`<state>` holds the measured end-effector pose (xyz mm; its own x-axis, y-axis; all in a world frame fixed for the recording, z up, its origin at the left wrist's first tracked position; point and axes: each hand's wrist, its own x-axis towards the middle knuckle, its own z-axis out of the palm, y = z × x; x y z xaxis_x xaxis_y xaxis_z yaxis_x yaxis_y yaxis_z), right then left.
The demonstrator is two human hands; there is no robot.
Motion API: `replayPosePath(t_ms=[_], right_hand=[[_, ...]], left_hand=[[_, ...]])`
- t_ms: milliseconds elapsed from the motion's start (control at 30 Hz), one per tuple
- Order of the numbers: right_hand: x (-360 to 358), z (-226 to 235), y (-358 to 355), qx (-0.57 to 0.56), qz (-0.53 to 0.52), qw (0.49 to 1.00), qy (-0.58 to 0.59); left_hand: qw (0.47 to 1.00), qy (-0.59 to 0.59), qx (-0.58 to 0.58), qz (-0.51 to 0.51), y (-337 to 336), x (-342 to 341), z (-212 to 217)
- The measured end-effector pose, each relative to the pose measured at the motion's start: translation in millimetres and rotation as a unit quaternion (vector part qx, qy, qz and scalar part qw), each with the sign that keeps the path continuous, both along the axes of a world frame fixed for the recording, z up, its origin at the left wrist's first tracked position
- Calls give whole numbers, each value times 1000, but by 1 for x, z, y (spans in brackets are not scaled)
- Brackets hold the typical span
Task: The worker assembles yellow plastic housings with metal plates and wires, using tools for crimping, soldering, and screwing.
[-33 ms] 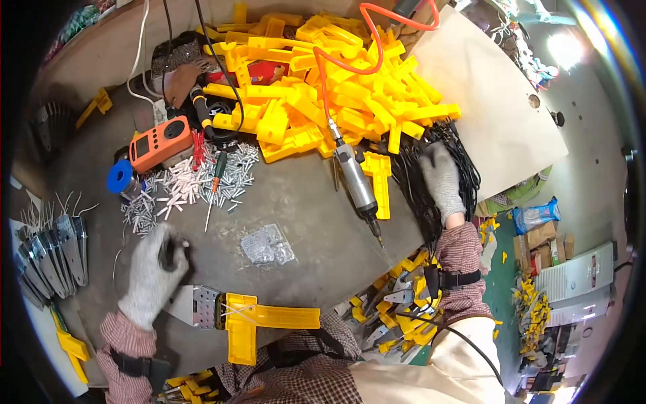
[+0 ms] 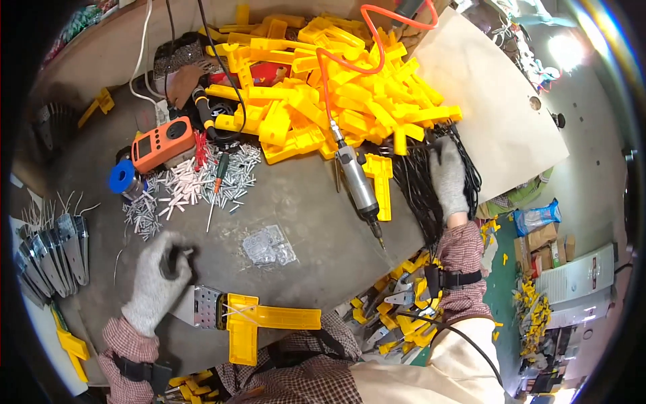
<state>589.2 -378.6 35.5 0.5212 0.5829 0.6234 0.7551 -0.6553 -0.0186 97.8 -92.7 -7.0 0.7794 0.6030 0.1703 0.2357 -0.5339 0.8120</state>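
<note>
My left hand [image 2: 156,279], in a grey glove, hovers over the dark worktop with thumb and fingertips brought together in a pinch; whatever is between them is too small to name. Just beside it lies a metal blade-shaped plate [image 2: 196,306] joined to a yellow plastic housing [image 2: 272,318], with thin pale wires across the joint. At the right, my gloved right hand [image 2: 449,176] is down on a bundle of black cables [image 2: 414,185], fingers curled in among the strands. Its fingertips are partly hidden and slightly blurred.
A pneumatic screwdriver [image 2: 358,185] with an orange hose lies mid-table beside piled yellow housings [image 2: 303,101]. Left of them are an orange meter [image 2: 161,145], a solder spool [image 2: 123,176], small metal sleeves [image 2: 232,178] and a screwdriver [image 2: 217,185]. A clear plastic bag [image 2: 269,246] lies centrally.
My right hand has shifted slightly right over the black cables. My left hand has moved a little right and nearer to me, its thumb and fingers closer together.
</note>
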Motion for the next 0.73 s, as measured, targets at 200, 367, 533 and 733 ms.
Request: replayPosePath(t_ms=[200, 367, 533, 733], right_hand=[[-89, 129, -8, -248, -50, 848, 467], [-179, 67, 14, 160, 149, 583, 783], [-177, -18, 103, 1, 98, 992, 81], [-202, 31, 67, -270, 446, 833, 182]], left_hand=[[999, 21, -14, -24, -29, -18, -1], [994, 24, 104, 31, -41, -10, -6], [990, 14, 55, 126, -60, -40, -4], [972, 69, 75, 214, -75, -70, -2]])
